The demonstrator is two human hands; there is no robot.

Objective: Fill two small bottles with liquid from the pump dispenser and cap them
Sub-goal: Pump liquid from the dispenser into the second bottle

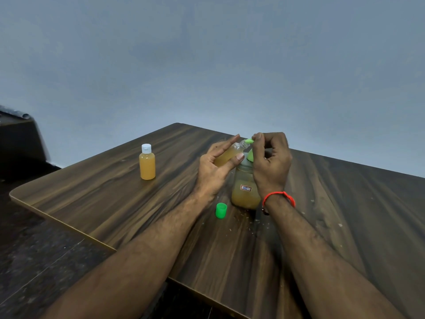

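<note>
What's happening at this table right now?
A person is filling a small bottle: the left hand holds it tilted, mouth up against the green spout of the pump dispenser, while the right hand is curled over the pump head. A second bottle, full and capped in white, stands apart to the left. A loose green cap waits on the wooden table.

Dark wood-grain laminate table [333, 203] against plain blue-grey wall [207, 54]; dark speckled floor [34, 261] near left; black furniture edge [18, 139] far left.
</note>
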